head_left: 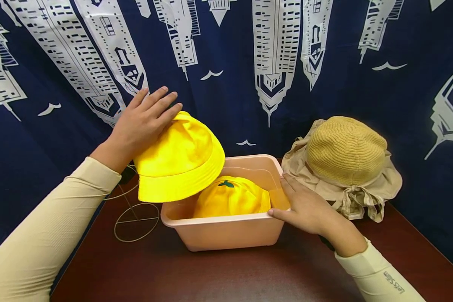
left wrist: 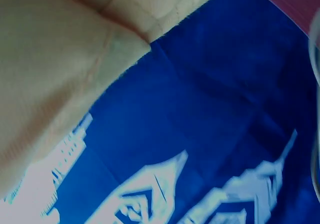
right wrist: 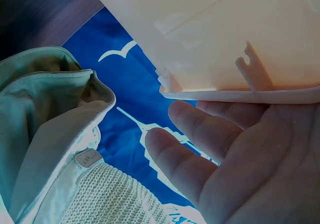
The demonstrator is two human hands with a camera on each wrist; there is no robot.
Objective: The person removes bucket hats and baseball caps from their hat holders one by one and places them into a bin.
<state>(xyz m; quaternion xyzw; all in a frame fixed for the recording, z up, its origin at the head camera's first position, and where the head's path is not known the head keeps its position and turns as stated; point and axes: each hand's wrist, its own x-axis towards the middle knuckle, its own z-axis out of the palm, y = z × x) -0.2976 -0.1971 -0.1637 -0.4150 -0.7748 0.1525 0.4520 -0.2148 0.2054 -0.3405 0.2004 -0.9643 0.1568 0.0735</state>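
Note:
My left hand (head_left: 141, 119) lies with extended fingers on the crown of a yellow bucket hat (head_left: 177, 163). That hat tilts beside and partly over the left end of a peach plastic bin (head_left: 226, 235). Inside the bin sits a second yellow hat (head_left: 234, 199) with a green leaf-shaped tab on top. My right hand (head_left: 305, 205) rests at the bin's right rim, thumb by the front corner; in the right wrist view its fingers (right wrist: 192, 126) stretch out just under the rim. Only sleeve and curtain show in the left wrist view, so the left palm is hidden.
A wire stand (head_left: 137, 241) with a round base stands left of the bin. To the right, a straw-crowned sun hat (head_left: 347, 151) with a beige cloth brim and bow sits close to my right hand. Behind the brown table (head_left: 226, 277) hangs a dark blue printed curtain (head_left: 226, 109).

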